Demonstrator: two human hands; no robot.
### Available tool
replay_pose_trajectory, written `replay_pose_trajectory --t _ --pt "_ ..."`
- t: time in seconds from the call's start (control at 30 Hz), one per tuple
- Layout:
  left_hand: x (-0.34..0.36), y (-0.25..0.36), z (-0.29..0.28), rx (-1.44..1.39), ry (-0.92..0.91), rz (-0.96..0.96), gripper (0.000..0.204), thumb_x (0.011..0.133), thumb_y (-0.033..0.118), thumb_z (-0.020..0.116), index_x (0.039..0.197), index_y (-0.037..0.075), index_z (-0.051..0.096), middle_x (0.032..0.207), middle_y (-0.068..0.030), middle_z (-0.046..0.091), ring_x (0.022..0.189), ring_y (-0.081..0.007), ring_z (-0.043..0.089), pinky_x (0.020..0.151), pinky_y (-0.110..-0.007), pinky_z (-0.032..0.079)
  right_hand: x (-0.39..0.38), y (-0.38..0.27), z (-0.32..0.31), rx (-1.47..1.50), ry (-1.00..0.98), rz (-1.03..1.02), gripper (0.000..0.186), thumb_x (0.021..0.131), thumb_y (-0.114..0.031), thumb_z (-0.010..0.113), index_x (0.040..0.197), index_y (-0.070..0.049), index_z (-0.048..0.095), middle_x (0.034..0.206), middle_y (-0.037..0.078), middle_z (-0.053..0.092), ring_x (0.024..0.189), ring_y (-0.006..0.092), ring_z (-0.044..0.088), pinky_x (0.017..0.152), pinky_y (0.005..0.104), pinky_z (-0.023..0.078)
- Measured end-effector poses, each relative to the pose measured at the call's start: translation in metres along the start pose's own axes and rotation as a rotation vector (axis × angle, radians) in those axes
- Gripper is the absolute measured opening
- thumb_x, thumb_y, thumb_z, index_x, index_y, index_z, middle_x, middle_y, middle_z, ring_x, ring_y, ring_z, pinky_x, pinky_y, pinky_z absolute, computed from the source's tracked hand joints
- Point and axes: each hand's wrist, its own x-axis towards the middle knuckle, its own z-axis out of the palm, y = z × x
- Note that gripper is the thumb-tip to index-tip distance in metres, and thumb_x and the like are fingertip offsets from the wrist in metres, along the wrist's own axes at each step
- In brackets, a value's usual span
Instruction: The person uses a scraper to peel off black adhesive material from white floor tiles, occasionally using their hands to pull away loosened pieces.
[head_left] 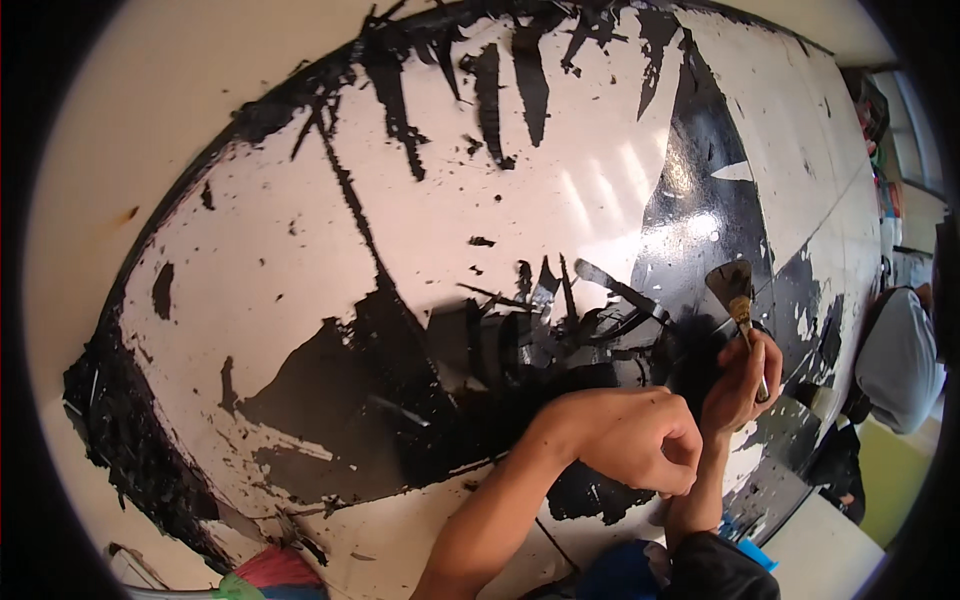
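My right hand (742,385) grips a scraper (741,310) by its thin handle, and its broad, dirty blade points up and away from me. Curled fingers and thumb form a loose fist on my left hand (645,440), which is beside my right wrist. Nothing shows in the left fingers. Beyond both hands, torn black strips (520,335) lie heaped on the pale floor (450,220). A long dark piece with a grey rounded end (600,275) rests at the heap's far side. Shiny black coating (690,215) covers the floor ahead of the scraper.
Black scraps (140,460) pile along the curved left edge, by the wall (110,190). A red-bristled broom head (275,568) is at the lower left. Another person (900,360) in light blue is at the far right. Something blue (620,572) sits at the bottom near me.
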Motion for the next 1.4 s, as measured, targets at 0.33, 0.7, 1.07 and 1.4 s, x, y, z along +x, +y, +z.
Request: replay_pose_trajectory --t 0.33,0.7,1.07,1.4 --pt "-0.058 -0.003 0.144 0.132 0.092 -0.380 0.028 0.085 0.029 0.072 0.096 0.003 0.075 0.083 -0.0191 0.072 0.076 -0.0321 0.072 0.074 -0.043 0.056 0.002 -0.007 0.001 -0.174 -0.072 0.007 0.023 0.102 -0.013 0.064 0.117 0.003 0.067 0.086 0.005 0.068 0.073 0.0089 0.060 0.067 0.0224 0.045" --pt "-0.104 -0.018 0.188 0.051 0.528 -0.651 0.029 0.085 0.029 0.072 0.099 0.004 0.074 0.087 -0.0192 0.071 0.080 -0.0329 0.070 0.076 -0.044 0.055 0.006 -0.011 0.005 -0.124 -0.145 0.073 0.020 0.100 -0.012 0.068 0.114 0.002 0.068 0.087 0.004 0.068 0.073 0.0084 0.062 0.067 0.0222 0.048" --pt "-0.135 0.006 0.267 0.079 0.882 -0.831 0.030 0.085 0.029 0.072 0.101 0.004 0.073 0.091 -0.0193 0.070 0.084 -0.0336 0.069 0.079 -0.045 0.053 0.007 -0.014 0.010 -0.178 -0.199 0.042 0.016 0.099 -0.009 0.067 0.110 0.001 0.070 0.089 0.006 0.069 0.079 0.0106 0.062 0.074 0.0259 0.049" --pt "-0.154 0.007 0.321 0.078 1.073 -0.908 0.031 0.086 0.030 0.071 0.103 0.005 0.072 0.094 -0.0195 0.068 0.087 -0.0343 0.067 0.080 -0.046 0.052 0.014 -0.026 0.009 -0.181 -0.190 -0.047 0.019 0.099 -0.012 0.066 0.114 -0.001 0.069 0.089 0.010 0.070 0.080 0.0145 0.064 0.075 0.0296 0.051"
